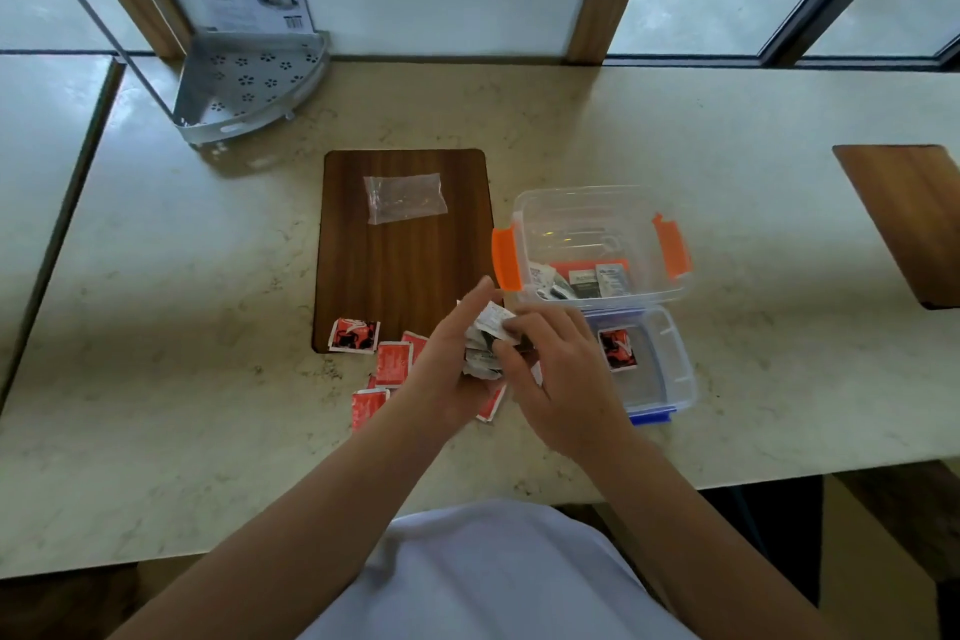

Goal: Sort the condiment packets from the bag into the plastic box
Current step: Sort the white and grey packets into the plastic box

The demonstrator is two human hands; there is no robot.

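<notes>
The left hand [451, 369] cups a stack of white-grey packets [485, 346] above the counter [208, 250], beside the clear boxes [597, 224]; the right hand [558, 379] pinches the top packet [496, 320].

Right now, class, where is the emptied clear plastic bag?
In the head view, the clear bag lies on the wooden board's far half, left of the orange-latched box.

Clear glossy plastic box [597, 213]; wood-grain matt board [405, 265]; marbled smooth countertop [208, 250].
</notes>
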